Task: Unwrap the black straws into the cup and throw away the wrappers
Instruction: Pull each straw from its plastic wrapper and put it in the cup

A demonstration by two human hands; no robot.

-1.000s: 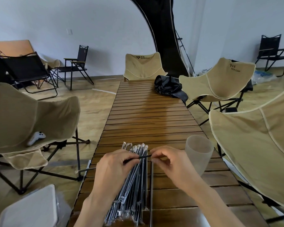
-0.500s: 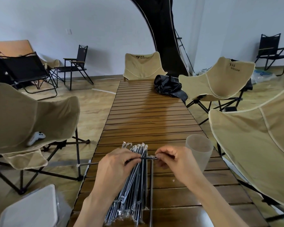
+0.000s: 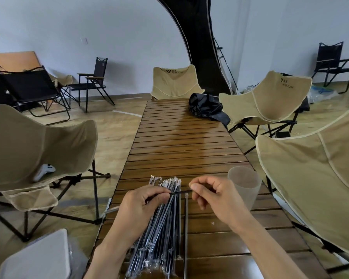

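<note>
At the near edge of the tabletop [image 3: 181, 150] lies the pile of wrapped straws [image 3: 161, 228], fanned lengthwise away from the person so that each one can be picked off the top, with one single straw [image 3: 186, 228] lying apart just to its right. Above the far end of the pile both hands work on one black straw [image 3: 180, 192] held crosswise: the left hand [image 3: 143, 206] is curled around the part that seems to be in its wrapper, and the right hand [image 3: 214, 196] pinches the bare end between thumb and forefinger, probably to draw it free. The empty, frosted cup [image 3: 244, 188] stands near the right edge, just beyond the right hand, handy for dropping the straw in. At the far right corner lies a crumpled black bag [image 3: 206, 106], perhaps meant for the wrappers.
</note>
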